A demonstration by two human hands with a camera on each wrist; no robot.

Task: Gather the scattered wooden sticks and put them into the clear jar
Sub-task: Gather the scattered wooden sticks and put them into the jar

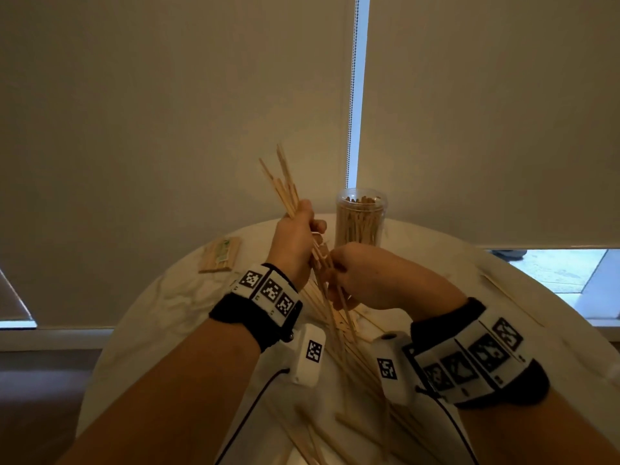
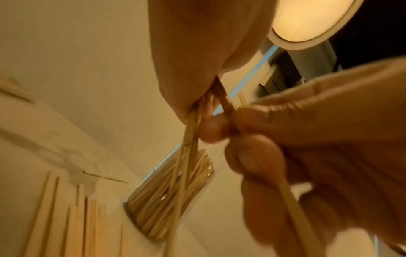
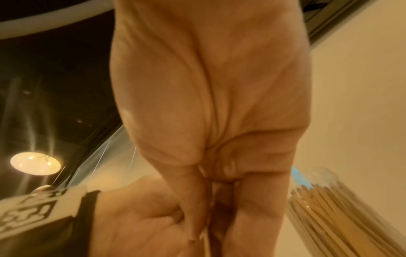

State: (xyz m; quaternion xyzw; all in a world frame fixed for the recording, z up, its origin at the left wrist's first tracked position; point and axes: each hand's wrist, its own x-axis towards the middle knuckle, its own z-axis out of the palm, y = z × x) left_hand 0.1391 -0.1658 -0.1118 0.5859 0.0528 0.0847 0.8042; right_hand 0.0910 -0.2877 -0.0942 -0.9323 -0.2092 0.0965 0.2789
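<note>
Nearest the person, loose wooden sticks lie scattered on the round white desk, so gathering is far from finished. More cross the middle of the desk under the wrists.

Just above them the right hand is curled, back upward, pinching the lower ends of a bundle of sticks. The left hand is clenched round the same bundle higher up, thumb side toward the jar, and the sticks fan up and to the left out of the fist. Both hands are raised off the desk and almost touch; they seem to be squaring the bundle before it goes in.

Beyond them the clear jar stands upright near the far edge, already well filled with sticks. A flat packet of sticks lies at far left.
</note>
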